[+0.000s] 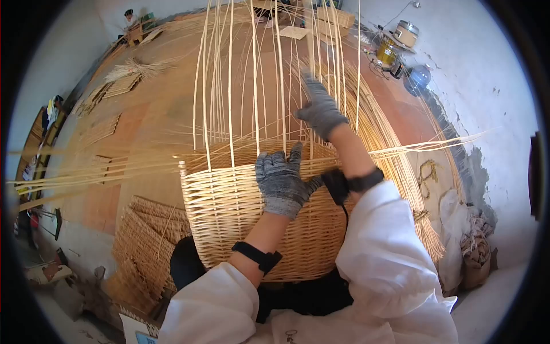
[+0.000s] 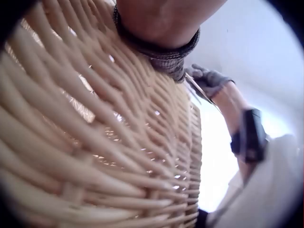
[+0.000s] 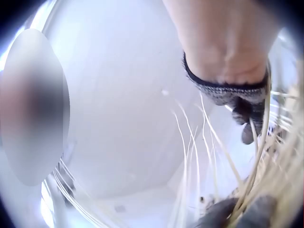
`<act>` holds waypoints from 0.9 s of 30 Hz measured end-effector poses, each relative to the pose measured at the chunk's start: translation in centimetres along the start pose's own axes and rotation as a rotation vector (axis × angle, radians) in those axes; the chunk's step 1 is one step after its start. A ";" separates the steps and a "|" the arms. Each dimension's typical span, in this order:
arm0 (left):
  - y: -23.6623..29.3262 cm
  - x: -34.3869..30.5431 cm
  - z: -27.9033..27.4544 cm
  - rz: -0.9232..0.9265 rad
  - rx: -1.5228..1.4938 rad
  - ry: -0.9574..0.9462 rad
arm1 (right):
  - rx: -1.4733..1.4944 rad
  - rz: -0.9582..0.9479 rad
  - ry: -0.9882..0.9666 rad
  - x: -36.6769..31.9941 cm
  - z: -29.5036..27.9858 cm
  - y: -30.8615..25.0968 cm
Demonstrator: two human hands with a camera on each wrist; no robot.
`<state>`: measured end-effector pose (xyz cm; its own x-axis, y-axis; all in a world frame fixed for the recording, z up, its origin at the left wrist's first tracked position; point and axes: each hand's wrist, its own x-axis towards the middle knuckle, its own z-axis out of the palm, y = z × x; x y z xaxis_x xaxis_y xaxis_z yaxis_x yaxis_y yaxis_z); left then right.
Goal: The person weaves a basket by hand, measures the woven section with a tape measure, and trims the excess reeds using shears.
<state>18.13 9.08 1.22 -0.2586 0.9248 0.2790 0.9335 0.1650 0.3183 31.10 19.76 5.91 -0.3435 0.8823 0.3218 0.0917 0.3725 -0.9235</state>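
A wicker panel or basket [image 1: 229, 212] of pale woven rods stands upright before the person, tall stakes [image 1: 231, 86] rising from its top edge. The left hand [image 1: 281, 180], in a grey glove, grips that edge near the middle, its back towards the head camera and its index finger straighter than the rest. Farther forward among the stakes is the gloved right hand [image 1: 323, 109], motion-blurred, holding a thin rod [image 1: 311, 40] that is blurred too. In the right wrist view, rods pass beside the right hand's curled fingers [image 3: 247, 133]; left fingers [image 3: 259, 213] show below.
Long loose rods [image 1: 97, 172] stick out left, others [image 1: 429, 146] right. A large bundle of rods [image 1: 395, 166] lies on the right. Woven panels [image 1: 146, 241] lean at lower left. A water jug [image 1: 417, 79] and a cooker [image 1: 405, 34] stand by the wall. Another person [image 1: 130, 22] sits far back.
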 end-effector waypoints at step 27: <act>-19.8 -5.6 -1.0 -0.379 -0.888 0.506 | -1.681 -0.410 -1.028 5.9 29.4 3.7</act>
<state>0.88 0.29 -5.70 -0.7536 0.5843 0.3012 0.3123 -0.0850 0.9462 1.96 17.87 -1.77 -0.8148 0.4567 -0.3570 0.2893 0.8540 0.4323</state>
